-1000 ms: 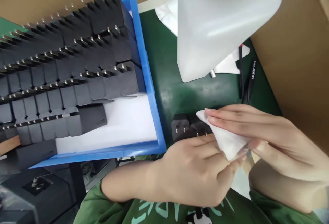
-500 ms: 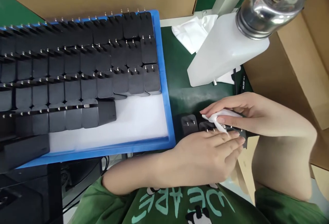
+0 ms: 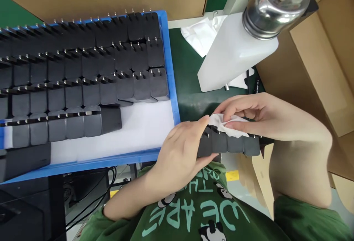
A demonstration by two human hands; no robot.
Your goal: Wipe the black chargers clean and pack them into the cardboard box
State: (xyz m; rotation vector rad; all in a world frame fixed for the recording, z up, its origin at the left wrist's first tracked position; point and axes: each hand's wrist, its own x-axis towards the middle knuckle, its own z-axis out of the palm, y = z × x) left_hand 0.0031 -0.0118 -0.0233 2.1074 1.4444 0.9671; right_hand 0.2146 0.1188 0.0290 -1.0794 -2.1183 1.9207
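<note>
Cloth (image 3: 236, 126) atop adapters (image 3: 219, 143) (perhaps four), two hands (image 3: 177, 150).

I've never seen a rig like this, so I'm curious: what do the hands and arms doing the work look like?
They are a person's: the left hand and right hand are bare, with no gloves, rings or watch in view. Green sleeves end around the elbows, matching a green shirt with pale mint lettering and panda prints.
</note>
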